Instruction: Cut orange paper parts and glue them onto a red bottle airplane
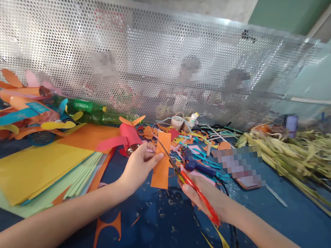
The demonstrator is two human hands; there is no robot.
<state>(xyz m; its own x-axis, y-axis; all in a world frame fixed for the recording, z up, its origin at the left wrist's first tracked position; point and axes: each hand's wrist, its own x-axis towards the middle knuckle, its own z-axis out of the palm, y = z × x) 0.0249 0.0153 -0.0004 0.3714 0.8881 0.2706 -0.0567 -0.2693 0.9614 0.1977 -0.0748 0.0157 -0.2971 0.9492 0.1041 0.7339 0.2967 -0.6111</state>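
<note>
My left hand [142, 164] pinches an orange paper strip [160, 174] by its left edge, thumb on top. Red-handled scissors [198, 193] are in my right hand [205, 194], their blades apart and lying across the strip's right side. Whether the blades are cutting into the paper, I cannot tell. Just behind my left hand stands a red paper-wrapped bottle piece [129, 135] with orange paper shapes on top. A blue glue gun [199, 166] lies past my right hand, its dark cord running toward me.
Coloured paper sheets [39, 167] are stacked at left, beneath paper-and-bottle models [34, 106]. Paper scraps [187, 141] litter the middle. A phone [239, 169] and dried stalks [302, 161] lie at right. A perforated metal panel [143, 57] closes off the back.
</note>
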